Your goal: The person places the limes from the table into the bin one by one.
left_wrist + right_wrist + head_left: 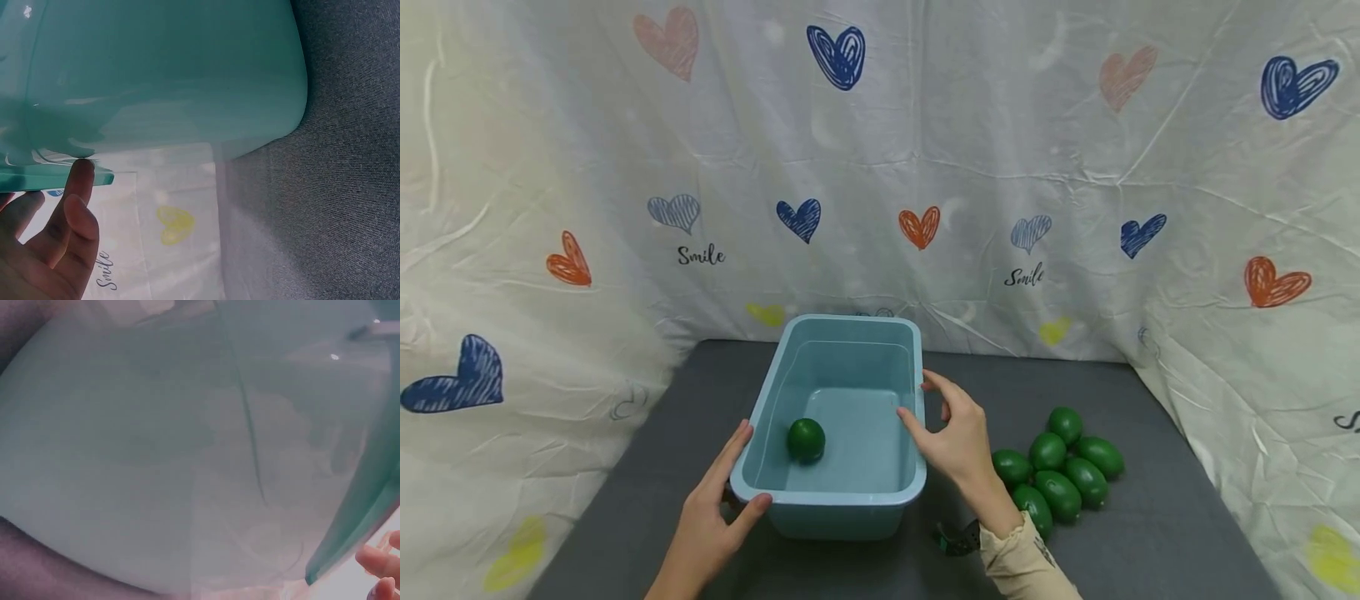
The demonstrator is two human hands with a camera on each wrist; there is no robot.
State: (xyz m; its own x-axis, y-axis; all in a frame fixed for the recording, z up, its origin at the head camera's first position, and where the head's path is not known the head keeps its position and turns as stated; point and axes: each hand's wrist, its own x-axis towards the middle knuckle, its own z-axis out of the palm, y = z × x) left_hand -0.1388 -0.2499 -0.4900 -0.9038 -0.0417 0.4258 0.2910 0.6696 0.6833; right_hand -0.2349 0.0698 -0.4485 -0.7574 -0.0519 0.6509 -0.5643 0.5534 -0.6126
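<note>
A light blue plastic basin stands on the dark table, with one green avocado lying inside toward its left wall. My left hand is at the near left corner, its fingers along the left rim and the thumb by the front rim. In the left wrist view, a fingertip touches the basin wall just under the rim. Across from it, my right hand is at the right rim, thumb extended over the inside and fingertips beside the outer edge. The right wrist view shows those fingers just beyond the rim.
Several green avocados lie in a cluster on the table right of the basin. A small dark object is beside my right wrist. A white curtain printed with hearts hangs behind and along both sides.
</note>
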